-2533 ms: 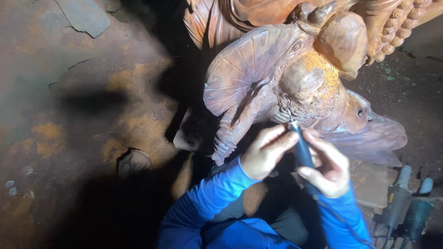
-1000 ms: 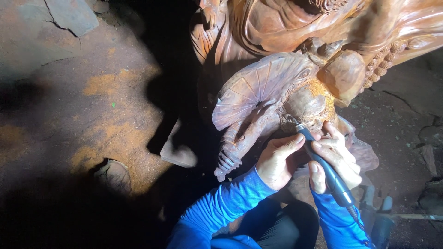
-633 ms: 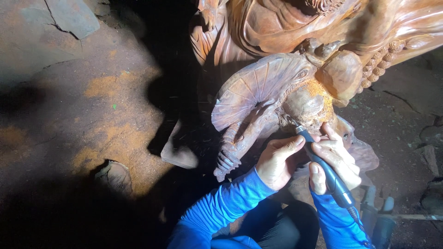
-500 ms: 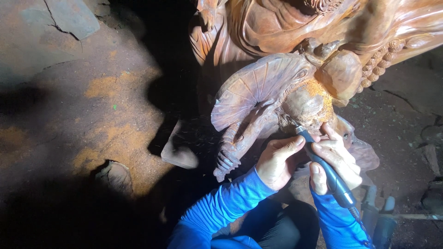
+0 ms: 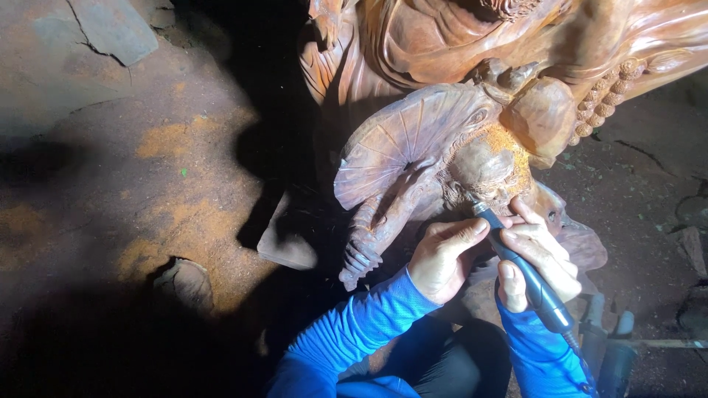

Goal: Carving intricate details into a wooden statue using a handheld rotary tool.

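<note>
Carving a wooden statue [image 5: 442, 140] with a rotary tool [image 5: 525, 271], both hands close together at its lower front.

My right hand [image 5: 542, 258] is wrapped around the dark blue tool, its tip touching the rough carved patch under the fan-shaped part. My left hand [image 5: 441, 256] rests just beside the tool, fingers curled, thumb against its upper end. Orange sawdust [image 5: 509, 144] lies on the carving above the tip. Dusty ground [image 5: 147, 169] lies to my left.
</note>
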